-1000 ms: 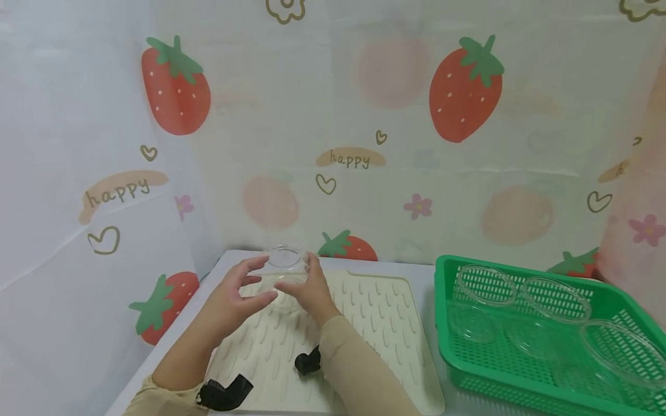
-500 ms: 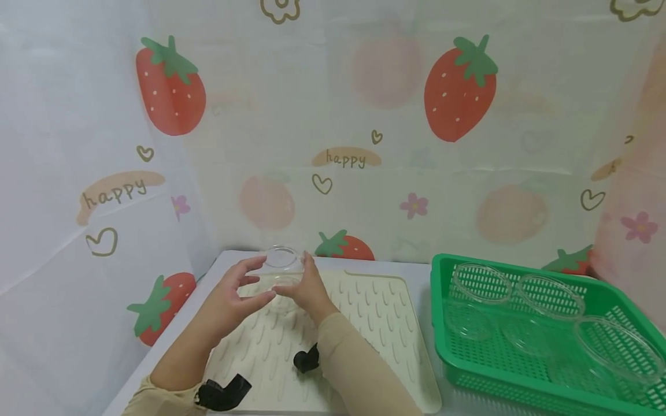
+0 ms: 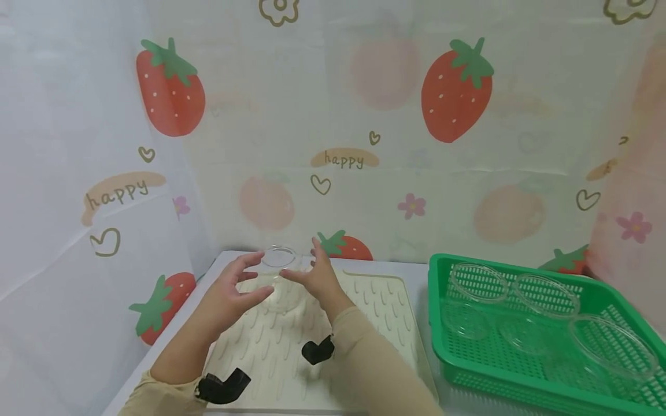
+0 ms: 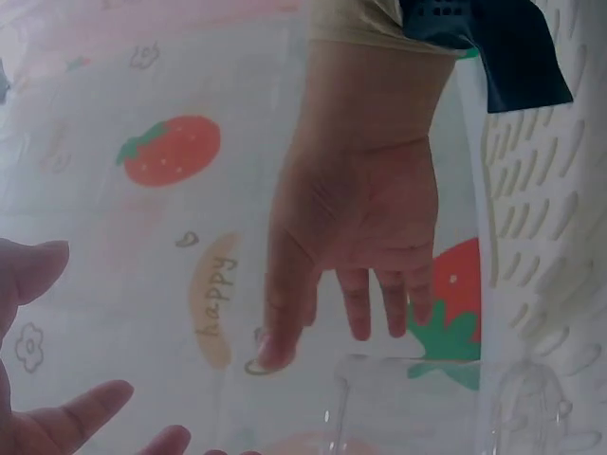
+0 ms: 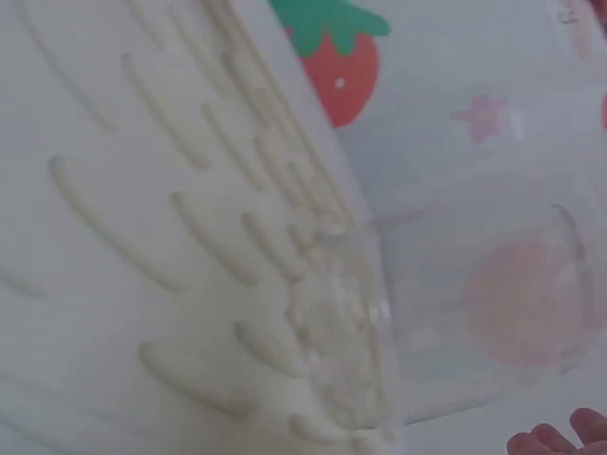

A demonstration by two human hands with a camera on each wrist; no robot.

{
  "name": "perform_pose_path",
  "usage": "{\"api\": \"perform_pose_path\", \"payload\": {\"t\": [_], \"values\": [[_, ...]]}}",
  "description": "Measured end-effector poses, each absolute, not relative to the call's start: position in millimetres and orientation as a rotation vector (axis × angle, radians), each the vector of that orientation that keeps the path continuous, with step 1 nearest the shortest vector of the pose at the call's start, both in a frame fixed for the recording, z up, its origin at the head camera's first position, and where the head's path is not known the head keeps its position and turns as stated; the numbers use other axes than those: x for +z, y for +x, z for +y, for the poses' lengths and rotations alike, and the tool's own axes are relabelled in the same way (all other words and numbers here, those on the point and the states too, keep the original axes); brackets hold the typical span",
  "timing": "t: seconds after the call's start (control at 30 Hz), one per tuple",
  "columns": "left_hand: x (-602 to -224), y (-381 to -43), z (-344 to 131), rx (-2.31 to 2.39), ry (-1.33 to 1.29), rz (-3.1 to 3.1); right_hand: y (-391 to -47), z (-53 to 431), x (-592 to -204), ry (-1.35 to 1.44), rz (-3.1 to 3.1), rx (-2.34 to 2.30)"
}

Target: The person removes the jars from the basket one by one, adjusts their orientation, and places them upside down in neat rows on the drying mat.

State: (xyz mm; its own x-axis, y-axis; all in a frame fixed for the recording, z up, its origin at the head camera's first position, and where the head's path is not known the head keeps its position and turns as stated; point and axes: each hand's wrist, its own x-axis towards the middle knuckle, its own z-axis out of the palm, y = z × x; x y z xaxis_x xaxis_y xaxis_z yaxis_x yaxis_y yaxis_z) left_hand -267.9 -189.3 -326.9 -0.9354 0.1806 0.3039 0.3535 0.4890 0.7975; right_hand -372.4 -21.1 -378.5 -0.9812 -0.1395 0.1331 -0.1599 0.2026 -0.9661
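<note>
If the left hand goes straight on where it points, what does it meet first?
The left hand would probably meet the clear cup first, though the depth between them is hard to judge.

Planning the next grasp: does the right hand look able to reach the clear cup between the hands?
Probably yes. The right hand holds nothing and is close beside the clear cup, with nothing visible between them; the left hand is on the opposite side.

The word "happy" can be read in lowercase on an orange smear [image 3: 125, 196] printed on the left wall sheet [image 3: 57, 115], on a second smear [image 3: 345, 157] on the back sheet [image 3: 312, 86], and, in the left wrist view, sideways on one such patch [image 4: 213, 301].
</note>
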Motion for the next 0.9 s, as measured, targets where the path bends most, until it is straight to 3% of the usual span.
{"api": "perform_pose_path", "payload": {"t": [0.3, 0.9], "values": [[-325.4, -269.3, -189.1, -1.407, -0.462, -2.557, -357.7, 6.0, -349.0, 0.275, -2.312, 2.083], [-304.1, -273.4, -165.5, -1.407, -0.565, -2.506, -323.7, 56.4, -274.0, 0.556, -2.158, 2.083]]}}
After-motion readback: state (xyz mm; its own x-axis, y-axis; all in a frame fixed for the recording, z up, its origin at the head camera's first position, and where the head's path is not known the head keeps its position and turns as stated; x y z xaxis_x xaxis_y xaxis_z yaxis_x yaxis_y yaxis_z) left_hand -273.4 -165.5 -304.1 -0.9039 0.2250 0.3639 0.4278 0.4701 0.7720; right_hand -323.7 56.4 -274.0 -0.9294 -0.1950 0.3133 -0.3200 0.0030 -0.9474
